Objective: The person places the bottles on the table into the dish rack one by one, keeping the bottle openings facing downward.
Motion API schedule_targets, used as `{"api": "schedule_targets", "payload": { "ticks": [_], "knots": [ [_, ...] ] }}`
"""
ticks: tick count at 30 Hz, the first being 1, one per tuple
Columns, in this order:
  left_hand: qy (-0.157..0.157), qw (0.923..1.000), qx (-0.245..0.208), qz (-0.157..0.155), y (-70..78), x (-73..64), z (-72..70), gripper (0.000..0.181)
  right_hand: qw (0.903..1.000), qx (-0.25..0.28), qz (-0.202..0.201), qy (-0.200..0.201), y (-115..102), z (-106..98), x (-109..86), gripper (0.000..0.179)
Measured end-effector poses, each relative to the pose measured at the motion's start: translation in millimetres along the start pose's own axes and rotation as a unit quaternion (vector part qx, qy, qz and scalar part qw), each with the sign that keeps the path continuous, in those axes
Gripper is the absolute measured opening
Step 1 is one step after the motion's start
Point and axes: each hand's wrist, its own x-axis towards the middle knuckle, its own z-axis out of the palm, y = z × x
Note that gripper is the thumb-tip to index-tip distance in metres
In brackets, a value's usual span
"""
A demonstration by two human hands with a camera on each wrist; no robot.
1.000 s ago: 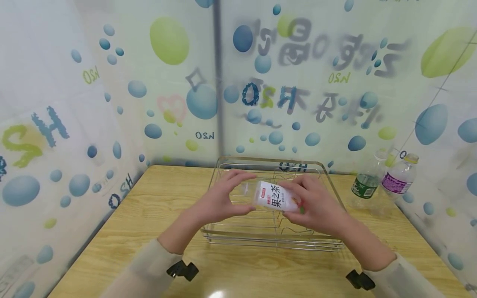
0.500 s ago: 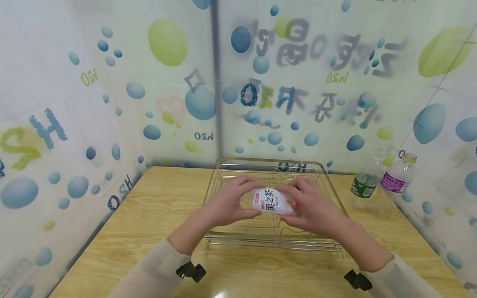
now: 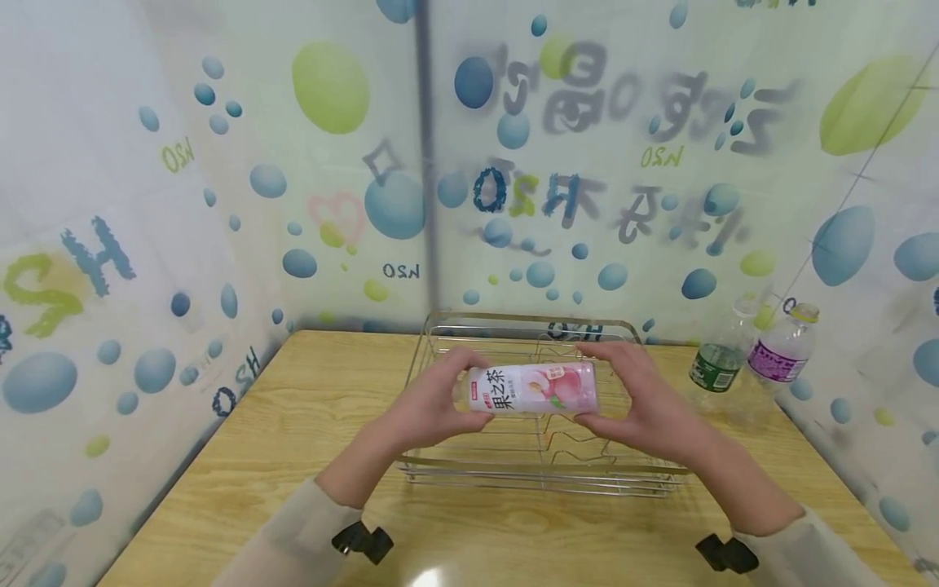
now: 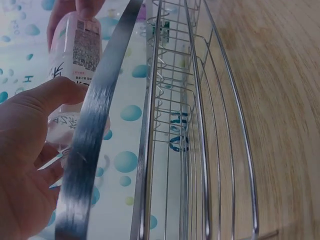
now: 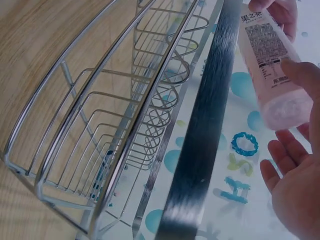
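Note:
A pink-and-white fruit tea bottle (image 3: 539, 387) lies sideways in the air above the wire rack (image 3: 543, 469), its label with peaches facing the head camera. My left hand (image 3: 433, 412) grips its left, neck end between thumb and fingers. Around the base end, my right hand (image 3: 653, 408) is spread in a wide C, thumb below and fingers above. In the right wrist view the bottle's clear base (image 5: 287, 107) shows between the right thumb and fingers, with the thumb tip overlapping the label. The left wrist view has the left thumb lying across the bottle (image 4: 82, 47).
Two clear bottles stand at the back right of the wooden table (image 3: 242, 489): one with a green label (image 3: 715, 367), one with a purple label (image 3: 778, 359). Bubble-patterned curtains (image 3: 352, 204) enclose the back and sides. The rack's metal rim (image 5: 205, 130) rises close to both hands.
My right hand has loosened from the bottle's label and drawn right to its base end. My left hand came in to take the neck end, and the bottle turned level, showing its peaches.

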Motion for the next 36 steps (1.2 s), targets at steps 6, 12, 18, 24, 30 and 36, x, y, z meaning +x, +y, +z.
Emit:
{"api": "schedule_targets", "payload": {
  "ticks": [6, 12, 18, 24, 30, 36],
  "knots": [
    [0.003, 0.9995, -0.030, -0.002, -4.4, -1.5, 1.7, 0.056, 0.9998, 0.016, 0.008, -0.004, 3.8, -2.8, -1.4, 0.086],
    [-0.001, 0.9984, -0.055, -0.007, -5.0, -1.8, 5.8, 0.063, 0.9988, 0.042, -0.008, 0.026, 6.0, -3.4, 3.5, 0.083],
    [0.010, 0.9994, -0.032, 0.004, -1.2, -0.2, 9.4, 0.074, 0.9954, 0.093, -0.006, 0.025, 1.1, -6.5, 10.2, 0.084],
    [0.020, 0.9996, -0.021, 0.008, 2.4, 2.3, 10.7, 0.070, 0.9929, 0.114, -0.009, 0.033, -5.5, -8.9, 14.4, 0.080],
    [0.033, 0.9988, -0.037, -0.002, 5.6, 3.2, 13.4, 0.069, 0.9901, 0.134, -0.001, 0.042, -9.0, -7.2, 20.6, 0.079],
    [0.028, 0.9970, -0.069, -0.023, 6.4, 5.5, 18.1, 0.069, 0.9851, 0.161, 0.020, 0.058, -13.7, -3.8, 33.6, 0.073]
  ]
}}
